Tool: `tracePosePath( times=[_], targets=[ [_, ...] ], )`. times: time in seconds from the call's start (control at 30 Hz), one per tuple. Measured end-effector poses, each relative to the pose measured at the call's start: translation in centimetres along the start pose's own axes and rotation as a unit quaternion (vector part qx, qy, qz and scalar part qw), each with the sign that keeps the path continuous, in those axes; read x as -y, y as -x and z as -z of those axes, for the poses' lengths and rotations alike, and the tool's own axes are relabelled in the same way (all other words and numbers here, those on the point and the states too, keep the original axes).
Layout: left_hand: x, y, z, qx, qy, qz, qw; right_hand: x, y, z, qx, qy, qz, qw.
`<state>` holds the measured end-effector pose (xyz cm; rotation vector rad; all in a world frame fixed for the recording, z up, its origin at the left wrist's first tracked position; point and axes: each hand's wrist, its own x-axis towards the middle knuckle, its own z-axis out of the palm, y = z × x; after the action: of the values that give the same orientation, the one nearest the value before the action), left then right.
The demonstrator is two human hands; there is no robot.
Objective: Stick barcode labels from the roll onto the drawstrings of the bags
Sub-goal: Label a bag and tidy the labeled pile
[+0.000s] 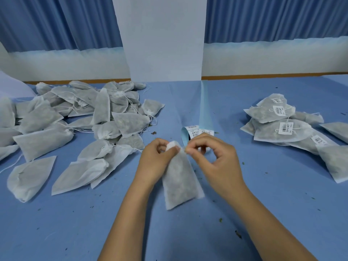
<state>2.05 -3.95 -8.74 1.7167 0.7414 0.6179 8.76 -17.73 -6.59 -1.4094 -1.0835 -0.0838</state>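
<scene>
Bag (178, 179) is sitting between my hands: left hand (158, 159) gripping its gathered neck, right hand (214, 161) pinching, I'm judging, the drawstring; I'm wanting it taut before peeling from the label strip (195, 131) behind.

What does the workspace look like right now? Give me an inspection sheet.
Surface: blue cloth table.
Job's things: held bag at centre; label roll just behind it; unlabelled pile on the left; labelled pile on the right.
Clutter: green crumbs scattered on the cloth.
Grips: left grip holds the bag's gathered top; right grip pinches beside it.
Cables: nothing seen.
Surroundings: blue curtains, white pillar behind.
</scene>
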Motion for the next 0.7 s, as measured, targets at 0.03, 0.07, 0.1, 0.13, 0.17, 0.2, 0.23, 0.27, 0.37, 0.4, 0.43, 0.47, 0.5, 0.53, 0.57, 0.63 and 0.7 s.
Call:
tracePosePath(
  times=[0.03,0.07,0.1,0.13,0.17,0.2,0.23,0.27,0.37,0.4,0.43,0.47,0.5,0.53,0.57,0.63,0.7],
  targets=[
    [-0.1,-0.1,0.1,-0.024,0.023,0.0,0.999,-0.1,0.2,-0.3,0.029,-0.004,-0.011,1.0],
    [-0.2,-0.1,0.3,-0.044,0.051,-0.001,0.998,-0.3,0.3,-0.4,0.05,-0.005,-0.024,0.998],
    [-0.4,-0.1,0.5,-0.057,0.083,-0.003,0.995,-0.6,0.3,-0.5,0.065,0.001,-0.036,0.997],
    [-0.5,0.0,0.6,-0.063,0.116,-0.005,0.991,-0.9,0.3,-0.5,0.076,0.014,-0.049,0.996],
    [-0.7,0.1,0.8,-0.063,0.152,-0.006,0.986,-1.1,0.3,-0.5,0.087,0.033,-0.064,0.994],
    [-0.9,0.2,0.9,-0.059,0.188,-0.004,0.98,-1.3,0.3,-0.6,0.097,0.051,-0.083,0.991],
    [-1.0,0.3,1.0,-0.052,0.22,-0.004,0.974,-1.4,0.3,-0.6,0.105,0.063,-0.101,0.987],
    [-1.1,0.4,1.1,-0.045,0.244,-0.006,0.969,-1.5,0.3,-0.6,0.109,0.065,-0.117,0.985],
    [-1.4,0.5,1.1,-0.037,0.298,-0.007,0.954,-1.4,0.3,-0.6,0.108,0.024,-0.163,0.98],
    [-1.4,0.4,1.1,-0.04,0.309,-0.005,0.95,-1.4,0.2,-0.7,0.101,0.003,-0.174,0.979],
    [-1.3,0.3,1.1,-0.045,0.314,-0.006,0.948,-1.4,0.2,-0.7,0.091,-0.014,-0.183,0.979],
    [-1.3,0.2,1.0,-0.05,0.313,-0.01,0.948,-1.4,0.1,-0.7,0.078,-0.023,-0.19,0.978],
    [-1.3,0.2,0.8,-0.056,0.307,-0.019,0.95,-1.5,0.0,-0.6,0.063,-0.025,-0.194,0.979],
    [-1.3,0.2,0.6,-0.063,0.286,-0.037,0.955,-1.5,-0.1,-0.6,0.047,-0.023,-0.197,0.979],
    [-1.2,0.2,0.4,-0.066,0.247,-0.068,0.964,-1.6,-0.1,-0.5,0.032,-0.019,-0.201,0.979],
    [-1.1,0.7,0.0,-0.033,0.158,-0.143,0.976,-1.8,-0.2,-0.4,0.009,-0.005,-0.207,0.978],
    [-1.2,1.2,-0.7,0.017,0.103,-0.193,0.976,-1.9,-0.2,-0.5,-0.005,0.015,-0.206,0.978]
  ],
)
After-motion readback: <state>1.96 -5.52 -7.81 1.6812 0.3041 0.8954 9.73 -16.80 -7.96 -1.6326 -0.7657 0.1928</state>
